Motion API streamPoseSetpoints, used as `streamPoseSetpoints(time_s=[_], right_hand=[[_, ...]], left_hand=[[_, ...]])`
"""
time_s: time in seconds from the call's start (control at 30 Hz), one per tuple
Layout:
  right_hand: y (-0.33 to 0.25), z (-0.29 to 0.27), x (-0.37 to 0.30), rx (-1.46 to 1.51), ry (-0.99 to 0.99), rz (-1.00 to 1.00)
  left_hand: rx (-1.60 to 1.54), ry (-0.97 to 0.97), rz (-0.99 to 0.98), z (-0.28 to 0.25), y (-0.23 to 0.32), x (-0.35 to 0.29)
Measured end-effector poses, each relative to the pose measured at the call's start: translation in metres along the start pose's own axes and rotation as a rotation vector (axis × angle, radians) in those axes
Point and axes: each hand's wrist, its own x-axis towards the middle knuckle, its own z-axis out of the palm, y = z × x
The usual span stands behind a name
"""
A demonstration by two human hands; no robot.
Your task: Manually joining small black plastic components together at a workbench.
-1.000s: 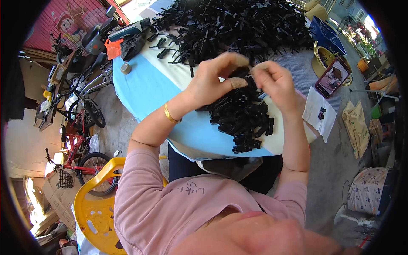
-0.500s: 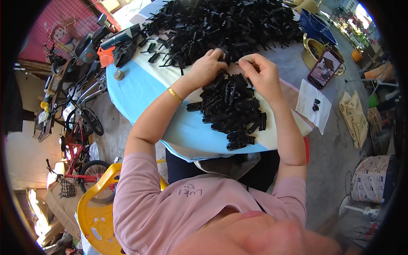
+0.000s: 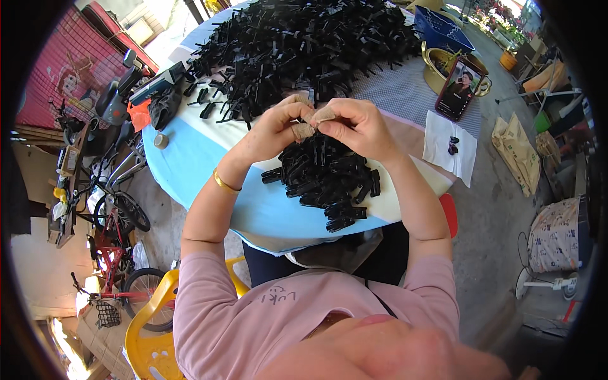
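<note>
Head cam: L hand (image 3: 275, 131) & R hand (image 3: 362, 128) pinched, contents unclear, blocking some blk pcs (image 3: 326, 174), phone (image 3: 458, 94) to R

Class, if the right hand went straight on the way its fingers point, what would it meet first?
Most likely the left hand: its fingertips lie right before those of the right hand, though whether they already touch is unclear.

Solid black across the large heap (image 3: 297, 50) at top centre and the smaller pile (image 3: 329, 177) below it. Striped in light blue, cream and dusty pink on the tablecloth (image 3: 190, 142) at centre. Pale pink with dark lettering on the shirt (image 3: 253, 316) at lower centre; gold on the bracelet (image 3: 226, 182) left of centre; yellow on the chair (image 3: 152, 345) at lower left.
</note>
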Motion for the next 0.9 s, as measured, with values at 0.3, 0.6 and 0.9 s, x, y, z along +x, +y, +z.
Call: streamPoseSetpoints(time_s=[0.3, 0.6, 0.9], right_hand=[[-0.008, 0.005, -0.001, -0.167, 0.095, -0.083], [0.002, 0.017, -0.003, 0.037, 0.21, 0.044], [0.001, 0.015, -0.003, 0.039, 0.106, 0.117]], left_hand=[[-0.291, 0.345, -0.166, 0.014, 0.015, 0.002], [0.23, 0.375, -0.052, 0.019, 0.025, -0.006], [-0.205, 0.246, -0.124, 0.019, 0.012, -0.006]])
